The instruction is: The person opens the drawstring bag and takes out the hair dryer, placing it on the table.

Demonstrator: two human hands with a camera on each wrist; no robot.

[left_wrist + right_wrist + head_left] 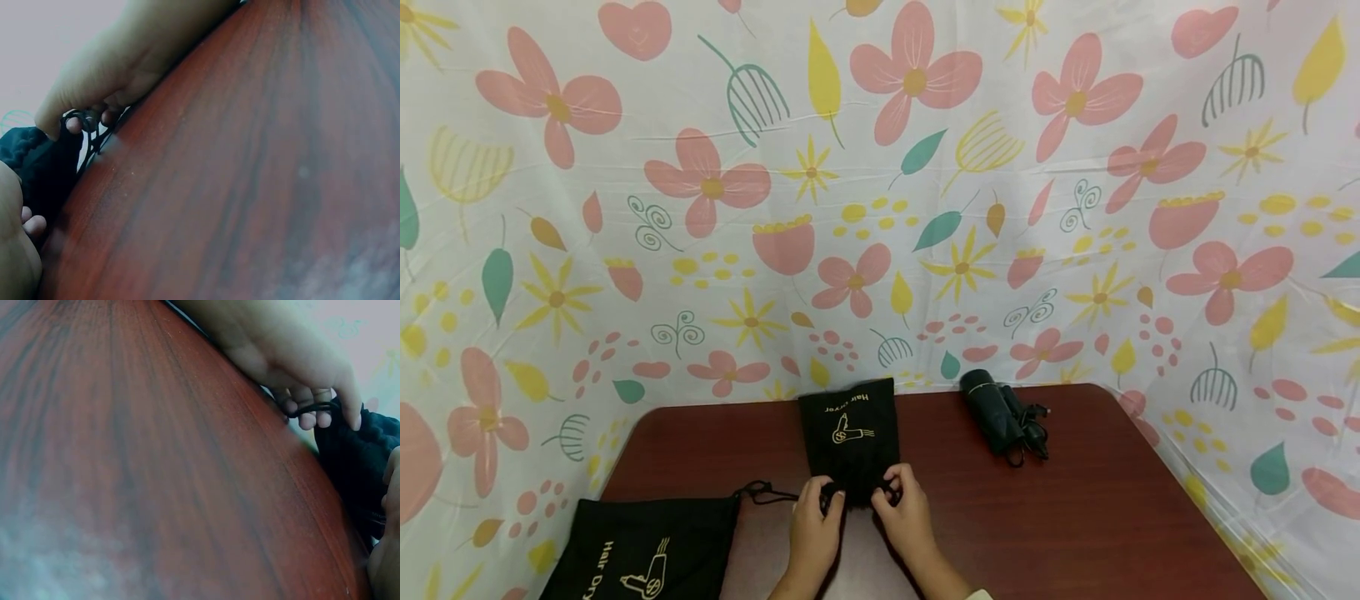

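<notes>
A black drawstring pouch [852, 433] printed "Hair Dryer" with a gold dryer drawing lies at the middle of the table, its gathered mouth toward me. My left hand [815, 529] grips the left side of that mouth, fingers curled at the cord. On the opposite side my right hand [910, 518] holds the gathered cloth, with a loop of black cord [91, 122] at its fingers in the left wrist view. In the right wrist view, the left hand's fingers curl by another cord loop [315, 409]. Part of the mouth is hidden behind the fingers.
A second black "Hair Dryer" pouch [651, 542] lies flat at the front left, its cord [767, 493] trailing toward my left hand. A dark folded hair dryer [992, 410] with bundled cable rests at the back right. Flower-patterned cloth [857, 208] hangs around the brown table [1097, 517].
</notes>
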